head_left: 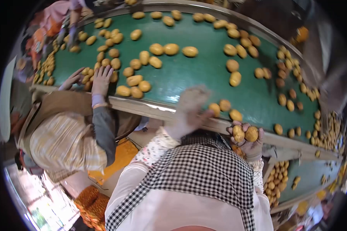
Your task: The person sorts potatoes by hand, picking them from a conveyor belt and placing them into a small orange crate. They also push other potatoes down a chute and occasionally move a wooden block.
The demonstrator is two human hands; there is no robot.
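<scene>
Two potatoes [251, 134] rest side by side in my right hand [250, 144], its gloved fingers curled around them at the near rail of the green conveyor belt [204, 77]. My left hand [191, 109], in a dirty glove, is smeared by motion over the belt's near edge. Its fingers reach toward a potato [214, 110] lying beside the rail. Right of that, another potato [235, 115] lies close to the edge, with one more just behind. Loose potatoes are spread across the belt beyond both hands.
A co-worker [69, 142] in a striped head covering works at my left, gloved hands [101, 80] among potatoes. Another person's arm [75, 19] reaches in at the far left. A wooden rail [142, 106] borders the belt. Below right, potatoes [275, 181] lie beside a lower belt [308, 175]; filled net sacks [91, 204] stand lower left.
</scene>
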